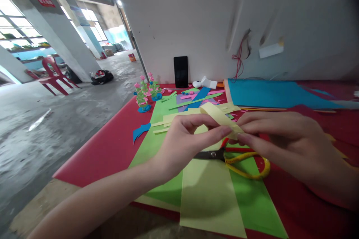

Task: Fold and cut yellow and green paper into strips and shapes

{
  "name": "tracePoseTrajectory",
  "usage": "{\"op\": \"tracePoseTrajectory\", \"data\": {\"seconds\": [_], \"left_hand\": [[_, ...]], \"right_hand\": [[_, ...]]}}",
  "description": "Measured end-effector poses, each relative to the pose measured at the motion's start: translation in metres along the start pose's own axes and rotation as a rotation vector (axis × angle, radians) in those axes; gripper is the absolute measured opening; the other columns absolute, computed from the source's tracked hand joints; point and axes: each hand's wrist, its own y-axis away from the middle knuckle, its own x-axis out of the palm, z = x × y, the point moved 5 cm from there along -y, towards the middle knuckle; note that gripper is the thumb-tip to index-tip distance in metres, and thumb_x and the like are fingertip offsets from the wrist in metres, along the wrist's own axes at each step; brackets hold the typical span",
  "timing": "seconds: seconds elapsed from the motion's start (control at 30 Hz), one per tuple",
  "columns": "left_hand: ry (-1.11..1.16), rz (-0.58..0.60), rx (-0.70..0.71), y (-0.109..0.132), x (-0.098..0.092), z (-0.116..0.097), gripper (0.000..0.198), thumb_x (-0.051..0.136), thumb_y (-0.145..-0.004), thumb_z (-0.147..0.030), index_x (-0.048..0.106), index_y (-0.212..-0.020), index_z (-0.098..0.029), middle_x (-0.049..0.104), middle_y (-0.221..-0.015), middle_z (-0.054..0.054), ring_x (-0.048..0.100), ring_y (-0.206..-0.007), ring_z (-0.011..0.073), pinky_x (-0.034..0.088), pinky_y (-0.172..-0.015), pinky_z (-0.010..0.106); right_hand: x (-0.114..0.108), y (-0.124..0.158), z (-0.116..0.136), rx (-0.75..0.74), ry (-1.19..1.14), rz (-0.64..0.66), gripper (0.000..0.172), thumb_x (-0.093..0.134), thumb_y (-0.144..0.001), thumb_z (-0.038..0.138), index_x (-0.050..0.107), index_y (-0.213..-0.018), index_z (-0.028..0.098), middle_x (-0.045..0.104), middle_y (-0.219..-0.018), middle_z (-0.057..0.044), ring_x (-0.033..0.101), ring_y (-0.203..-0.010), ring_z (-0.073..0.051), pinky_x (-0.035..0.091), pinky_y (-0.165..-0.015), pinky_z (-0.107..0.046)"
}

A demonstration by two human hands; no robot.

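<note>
Both my hands pinch a folded pale yellow paper strip (217,115) above the table. My left hand (187,142) grips it from the left with thumb and forefinger; my right hand (283,138) pinches the same fold from the right. Below them lie scissors (238,158) with yellow and red handles, resting on a green paper sheet (165,145) and a pale yellow sheet (209,194). All of this sits on a red table (103,149).
Coloured paper scraps (196,99) and loose strips cover the table's middle. Two paper flower models (144,97) stand at the far left. A blue sheet (275,95) lies at the right, a black phone (181,71) leans on the white board (224,18). A red chair (53,73) stands far left.
</note>
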Motion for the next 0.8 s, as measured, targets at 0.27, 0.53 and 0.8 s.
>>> {"op": "tracePoseTrajectory", "data": {"seconds": [0.27,0.53,0.8], "left_hand": [[0.030,-0.003,0.052,-0.0012,-0.0015,0.0008,0.009,0.067,-0.069,-0.026,0.069,-0.075,-0.019,0.067,-0.076,0.001,0.061,-0.075,0.0154,0.048,-0.073,0.029],[0.020,-0.006,0.040,-0.0006,-0.0007,0.0004,0.010,0.067,-0.070,-0.027,0.068,-0.075,-0.018,0.066,-0.076,0.001,0.061,-0.075,0.0157,0.048,-0.073,0.030],[0.058,0.008,0.012,-0.0002,0.0020,0.0009,0.008,0.068,-0.069,-0.025,0.067,-0.071,-0.017,0.066,-0.076,0.001,0.060,-0.071,0.0121,0.047,-0.068,0.024]], "right_hand": [[0.0018,0.0029,-0.0053,0.104,-0.033,0.060,0.020,0.049,-0.078,0.019,0.062,-0.062,0.019,0.056,-0.054,0.000,0.062,-0.067,-0.015,0.039,-0.041,-0.020],[0.0025,0.0011,-0.0070,0.102,-0.101,0.078,0.018,0.051,-0.075,0.014,0.061,-0.062,0.022,0.057,-0.056,0.002,0.060,-0.066,-0.013,0.039,-0.041,-0.018],[0.0010,0.0046,-0.0065,0.123,-0.136,0.072,0.021,0.051,-0.076,0.013,0.063,-0.060,0.022,0.063,-0.062,0.003,0.057,-0.057,-0.009,0.042,-0.046,-0.016]]}}
